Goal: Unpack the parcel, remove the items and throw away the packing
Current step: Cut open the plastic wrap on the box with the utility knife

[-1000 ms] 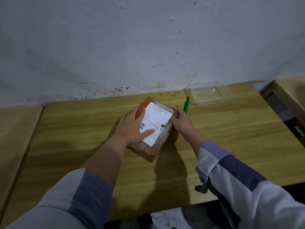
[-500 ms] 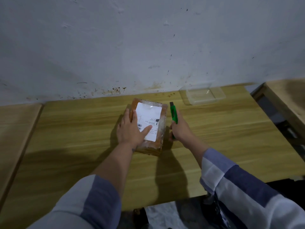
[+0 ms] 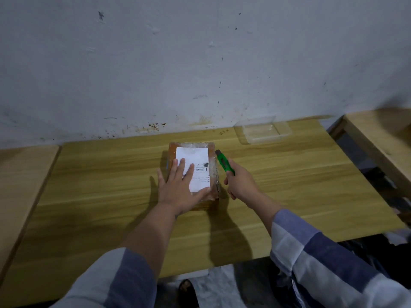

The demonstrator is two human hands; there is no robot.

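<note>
A brown rectangular cardboard parcel [image 3: 193, 172] wrapped in clear, glossy tape lies flat on the wooden tabletop [image 3: 289, 185], nearer the far edge by the wall than the near edge, its long sides running away from the near edge. It is still sealed. A white rectangular shipping label [image 3: 196, 165] with small black print covers most of its top face, leaving brown margins at the sides.

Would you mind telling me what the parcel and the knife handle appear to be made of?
The parcel looks like brown cardboard wrapped in glossy clear tape, which glints along its edges, with a matte white paper label. The knife handle seems to be plain bright green plastic.
</note>
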